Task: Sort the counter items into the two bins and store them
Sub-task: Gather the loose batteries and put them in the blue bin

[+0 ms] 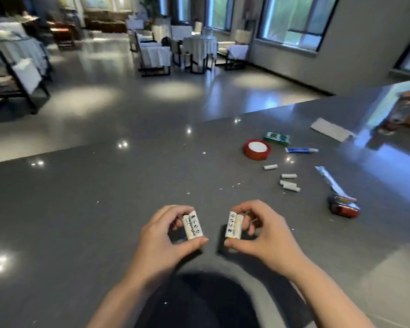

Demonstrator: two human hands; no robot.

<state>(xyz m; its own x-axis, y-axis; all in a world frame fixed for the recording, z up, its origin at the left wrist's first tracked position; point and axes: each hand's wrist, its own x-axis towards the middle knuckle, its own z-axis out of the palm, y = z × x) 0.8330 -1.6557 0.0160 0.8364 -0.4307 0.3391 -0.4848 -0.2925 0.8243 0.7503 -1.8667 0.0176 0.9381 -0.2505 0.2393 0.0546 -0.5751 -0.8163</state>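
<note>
Both forearms are bare, no sleeves showing; a dark garment covers the torso.

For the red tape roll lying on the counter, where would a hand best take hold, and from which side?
The red tape roll lies flat on the grey counter, its white middle facing up. Probably best from above, with thumb and fingers pinching opposite sides of the red outer rim. Nothing touches it; the green pack sits apart behind it. Both hands currently hold batteries.

Grey counter bears red tape roll, green box, tube (blue-white), loose batteries.
</note>
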